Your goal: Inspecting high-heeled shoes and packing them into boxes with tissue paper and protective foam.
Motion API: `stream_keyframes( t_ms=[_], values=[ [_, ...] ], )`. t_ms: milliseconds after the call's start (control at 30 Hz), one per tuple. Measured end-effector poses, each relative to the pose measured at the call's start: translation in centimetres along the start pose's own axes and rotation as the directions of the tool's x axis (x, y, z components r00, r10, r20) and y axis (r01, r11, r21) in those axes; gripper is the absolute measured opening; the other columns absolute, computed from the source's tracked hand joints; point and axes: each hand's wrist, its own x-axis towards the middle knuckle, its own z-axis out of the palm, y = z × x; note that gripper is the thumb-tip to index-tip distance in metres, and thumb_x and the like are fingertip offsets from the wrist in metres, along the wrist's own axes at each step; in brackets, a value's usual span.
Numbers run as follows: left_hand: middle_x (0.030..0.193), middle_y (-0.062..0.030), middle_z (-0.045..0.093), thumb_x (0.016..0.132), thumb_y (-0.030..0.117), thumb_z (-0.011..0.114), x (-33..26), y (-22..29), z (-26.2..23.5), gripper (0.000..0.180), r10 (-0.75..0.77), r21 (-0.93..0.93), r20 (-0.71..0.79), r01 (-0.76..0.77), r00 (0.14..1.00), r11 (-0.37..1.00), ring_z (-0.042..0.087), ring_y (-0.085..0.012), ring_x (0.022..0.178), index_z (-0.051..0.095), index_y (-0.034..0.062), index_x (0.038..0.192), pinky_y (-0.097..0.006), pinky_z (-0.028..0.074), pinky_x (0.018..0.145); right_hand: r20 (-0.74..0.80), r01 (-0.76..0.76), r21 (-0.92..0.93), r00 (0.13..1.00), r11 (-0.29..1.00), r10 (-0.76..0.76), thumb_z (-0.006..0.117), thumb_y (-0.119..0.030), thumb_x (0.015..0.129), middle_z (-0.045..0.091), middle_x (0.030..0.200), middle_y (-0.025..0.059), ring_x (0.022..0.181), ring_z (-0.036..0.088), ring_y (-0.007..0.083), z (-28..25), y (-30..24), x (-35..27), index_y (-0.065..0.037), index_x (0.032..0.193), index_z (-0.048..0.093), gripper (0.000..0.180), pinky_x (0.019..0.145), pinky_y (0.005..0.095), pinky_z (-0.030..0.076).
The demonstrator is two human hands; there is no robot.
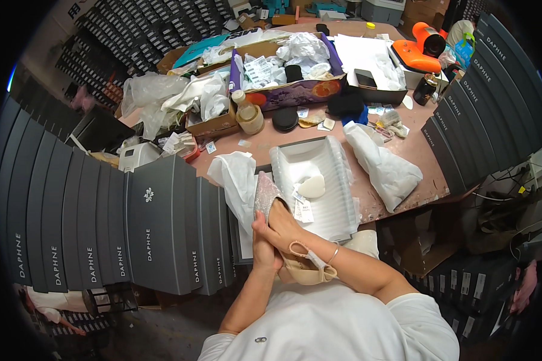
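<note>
Both my hands hold a pointed shoe with a glittery pinkish toe and a beige heel strap, close to my chest. My left hand grips its side from below. My right hand lies over the shoe's opening, fingers toward the toe, with a thin bracelet on the wrist. Just beyond the shoe stands an open grey shoe box lined with white tissue, with a small white pad and a paper tag inside. To its right lies a bundle wrapped in white paper.
Rows of dark grey shoe boxes stand at my left, and more stand at the right. The brown table holds crumpled paper, plastic bags, a cardboard box, a small bottle, a purple tray and an orange device.
</note>
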Motion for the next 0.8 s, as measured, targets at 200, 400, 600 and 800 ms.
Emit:
stream_keyframes(
  t_ms=[200,400,600,800],
  values=[
    [0.125,-0.0205,0.053,0.095,0.058,0.038,1.6,0.5,-3.8,0.072,-0.096,0.086,-0.018,0.097,0.995,0.992,0.057,-0.0316,0.111,0.041,-0.0036,0.133,-0.04,0.049,0.095,0.33,-0.103,0.227,0.944,0.968,0.023,0.051,-0.034,0.094,0.055,0.113,0.0251,0.102,0.053,0.0364,-3.3,-0.2,-4.6,0.007,0.113,0.053,0.045,0.089,0.0384,0.043],
    [0.123,-0.0221,0.055,0.095,0.059,0.036,2.7,2.8,-5.1,0.073,-0.15,-0.149,0.019,0.151,0.989,0.977,0.058,-0.036,0.108,0.041,-0.002,0.135,-0.044,0.055,0.086,-0.175,-0.08,-0.874,0.972,0.479,-0.157,0.067,-0.018,0.082,0.067,0.105,0.0146,0.114,0.057,0.03,-7.3,8.8,-0.8,-0.004,0.116,0.062,0.037,0.109,0.0469,0.029],
    [0.138,-0.0134,0.041,0.097,0.055,0.038,2.7,2.6,-4.2,0.066,-0.091,-0.278,-0.019,0.082,0.996,0.957,0.042,-0.0303,0.126,0.035,0.0044,0.139,-0.057,0.042,0.1,0.02,-0.077,-0.798,0.988,0.597,0.154,0.061,-0.009,0.079,0.065,0.085,0.0108,0.101,0.06,0.0265,-7.9,8.6,-0.8,-0.006,0.094,0.066,0.016,0.111,0.0525,0.021],
    [0.128,-0.0156,0.05,0.096,0.058,0.035,2.8,1.8,-4.2,0.068,-0.107,-0.256,-0.011,0.101,0.994,0.961,0.051,-0.0319,0.114,0.041,0.0028,0.135,-0.052,0.046,0.097,-0.09,-0.15,-0.519,0.989,0.841,0.121,0.064,-0.005,0.078,0.062,0.079,0.0136,0.074,0.063,0.03,-9.2,5.9,-2.4,-0.004,0.088,0.065,0.01,0.076,0.0408,0.049]
  ],
)
